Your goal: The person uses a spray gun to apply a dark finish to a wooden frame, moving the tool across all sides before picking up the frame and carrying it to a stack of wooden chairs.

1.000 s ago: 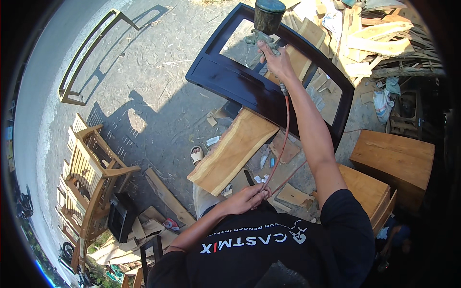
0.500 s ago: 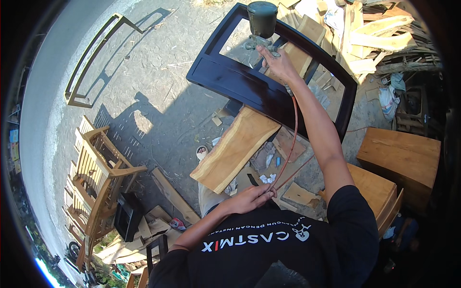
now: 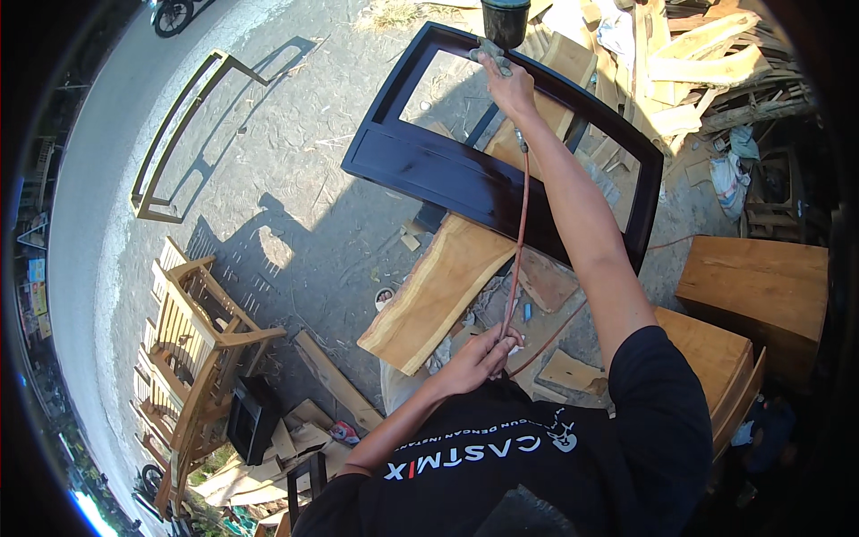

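Observation:
A spray gun [image 3: 489, 51] with a dark cup [image 3: 506, 24] on top is gripped in my right hand [image 3: 513, 95], over the far edge of a dark brown wooden frame [image 3: 420, 170]. The frame has open panels and a glossy, dark finish. From the gun a reddish air hose [image 3: 524, 201] runs back toward my body. My left hand [image 3: 480, 362] is closed round this hose, close to my shirt. Under the frame's near edge lies a pale wooden slab [image 3: 443, 295] with one wavy edge.
A slatted wooden bench [image 3: 192, 331] and a thin metal-like frame [image 3: 179, 125] stand at left. Scrap wood [image 3: 707, 67] is piled at far right, with brown wooden boxes [image 3: 756, 286] nearer. Offcuts [image 3: 335, 380] litter the ground. A motorbike [image 3: 173, 13] is on the road.
My right hand has carried the spray gun farther away, up to the frame's far edge. My left hand, still on the hose, has shifted slightly. A motorbike has come into view at top left.

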`<state>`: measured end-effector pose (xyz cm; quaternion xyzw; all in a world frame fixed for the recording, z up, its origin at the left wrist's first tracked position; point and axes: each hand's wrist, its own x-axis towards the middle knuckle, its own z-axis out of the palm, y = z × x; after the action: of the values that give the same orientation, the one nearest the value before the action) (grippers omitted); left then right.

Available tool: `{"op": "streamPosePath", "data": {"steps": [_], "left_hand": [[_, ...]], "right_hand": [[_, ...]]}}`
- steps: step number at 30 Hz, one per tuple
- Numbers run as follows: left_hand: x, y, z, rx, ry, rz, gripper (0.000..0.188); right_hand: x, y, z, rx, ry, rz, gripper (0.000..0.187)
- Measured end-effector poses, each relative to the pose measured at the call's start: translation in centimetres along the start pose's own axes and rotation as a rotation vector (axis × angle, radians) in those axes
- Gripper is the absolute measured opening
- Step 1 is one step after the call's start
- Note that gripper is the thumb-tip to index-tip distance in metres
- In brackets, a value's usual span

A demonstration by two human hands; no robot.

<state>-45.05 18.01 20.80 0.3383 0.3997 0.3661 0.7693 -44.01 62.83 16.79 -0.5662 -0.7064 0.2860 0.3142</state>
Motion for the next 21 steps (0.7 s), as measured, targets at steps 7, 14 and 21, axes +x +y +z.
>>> {"op": "streamPosePath", "data": {"steps": [7, 14, 21], "left_hand": [[-0.4, -3.2, -0.2, 0.165, 0.031, -0.067, 0.027], [-3.0, -10.7, -1.0, 0.257, 0.022, -0.168, 0.026], [-2.8, -15.3, -2.2, 0.475, -0.101, -0.090, 0.024]], "right_hand": [[-4.6, 0.8, -2.3, 0.125, 0.104, -0.168, 0.046], [-15.4, -3.3, -11.6, 0.442, -0.034, -0.102, 0.052], [-30.4, -5.1, -20.4, 0.587, 0.017, -0.067, 0.040]]}}
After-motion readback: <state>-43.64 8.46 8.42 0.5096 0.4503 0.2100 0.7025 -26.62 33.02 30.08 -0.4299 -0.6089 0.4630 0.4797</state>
